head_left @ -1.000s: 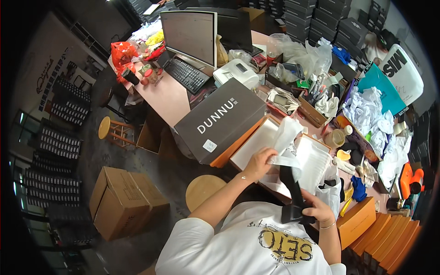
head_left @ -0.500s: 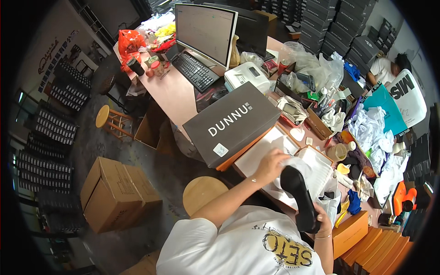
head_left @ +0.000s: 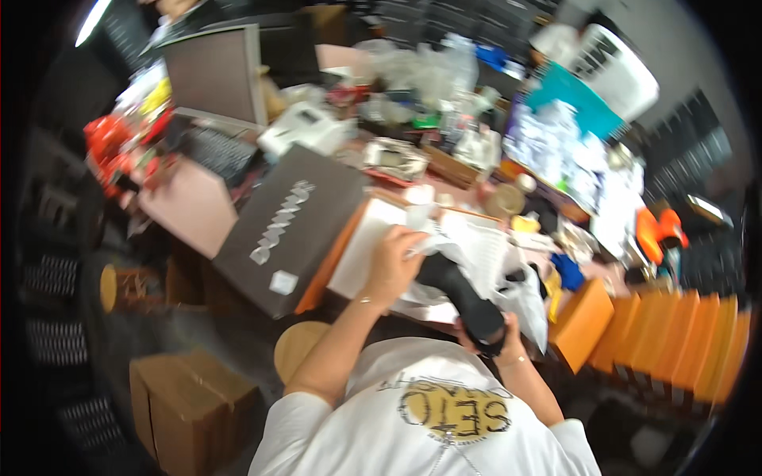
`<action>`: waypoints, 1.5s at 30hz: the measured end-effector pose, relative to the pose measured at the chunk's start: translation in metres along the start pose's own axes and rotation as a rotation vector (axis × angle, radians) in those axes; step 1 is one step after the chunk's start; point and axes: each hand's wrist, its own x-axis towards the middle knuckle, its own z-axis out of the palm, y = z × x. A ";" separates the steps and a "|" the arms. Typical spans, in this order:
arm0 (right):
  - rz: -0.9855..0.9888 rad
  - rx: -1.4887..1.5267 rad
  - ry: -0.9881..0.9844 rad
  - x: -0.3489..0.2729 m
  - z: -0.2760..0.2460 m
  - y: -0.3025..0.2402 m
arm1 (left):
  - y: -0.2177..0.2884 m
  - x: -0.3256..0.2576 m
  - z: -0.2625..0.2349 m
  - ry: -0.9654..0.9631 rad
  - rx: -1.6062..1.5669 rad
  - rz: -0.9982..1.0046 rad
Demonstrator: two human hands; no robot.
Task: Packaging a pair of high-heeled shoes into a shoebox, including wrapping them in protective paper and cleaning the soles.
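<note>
A black shoe (head_left: pixel 456 287) is held above an open shoebox with white lining (head_left: pixel 355 266), its dark sole facing up. My right hand (head_left: pixel 510 339) is closed round its heel end. At the toe end, my left hand (head_left: pixel 397 266) pinches a thin white wrapper (head_left: pixel 429 244), which lies beside the shoe. Motion blur hides whether the left fingertips also touch the shoe. White wrapping (head_left: pixel 484 246) fills the far part of the box. To the left of the box is a large dark grey shoebox (head_left: pixel 317 194) with an orange side.
Monitor (head_left: pixel 213 75), keyboard (head_left: pixel 214 151) and white printer-like device (head_left: pixel 305 131) stand at the far left. Bags and loose items crowd the table behind. Orange boxes (head_left: pixel 667 333) line the right. A stool (head_left: pixel 298 349) and carton (head_left: pixel 190 397) stand left. Another person (head_left: pixel 552 41) is far right.
The view has turned, so the scene has shifted left and is blurred. Both hands keep their hold on the shoe and wrapper.
</note>
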 end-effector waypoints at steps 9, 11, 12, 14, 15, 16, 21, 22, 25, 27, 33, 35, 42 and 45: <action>-0.025 0.232 -0.185 -0.002 -0.002 0.002 | 0.033 0.006 0.011 -0.164 -0.038 -0.029; -0.017 0.251 -0.196 -0.002 -0.002 0.001 | 0.038 0.004 0.012 -0.191 -0.035 -0.014; -0.012 0.260 -0.203 -0.002 -0.002 0.001 | 0.041 0.002 0.013 -0.196 -0.032 -0.006; 0.008 0.266 -0.223 -0.002 -0.003 -0.001 | 0.050 0.000 0.012 -0.215 -0.030 -0.001; 0.018 0.270 -0.233 -0.002 -0.003 -0.002 | 0.055 -0.001 0.012 -0.238 -0.045 0.016; -0.006 0.234 -0.189 0.000 0.004 -0.005 | 0.060 -0.003 0.009 -0.254 -0.056 0.033; -0.212 0.164 0.375 0.024 0.071 -0.012 | 0.087 -0.015 0.003 -0.195 0.026 0.373; -0.309 -0.028 0.451 0.037 0.075 -0.009 | 0.089 -0.012 0.004 -0.192 0.023 0.432; -0.497 -0.651 0.626 0.051 0.053 0.002 | 0.081 -0.007 0.011 -0.225 0.001 0.573; -0.133 -0.179 0.511 0.036 0.051 -0.029 | 0.061 -0.025 0.012 -0.270 -0.019 0.617; -0.488 -0.525 0.713 0.045 0.078 0.000 | 0.074 -0.048 0.027 -0.413 -0.108 0.543; -0.443 -0.744 0.687 0.042 0.066 -0.008 | 0.058 -0.060 0.021 -0.563 -0.018 0.526; -0.697 -1.506 0.634 0.039 0.077 -0.019 | 0.025 -0.077 0.016 -0.176 -0.992 -0.853; -0.804 -1.699 0.645 0.066 0.071 -0.003 | 0.006 -0.084 0.035 -0.108 -1.284 -1.061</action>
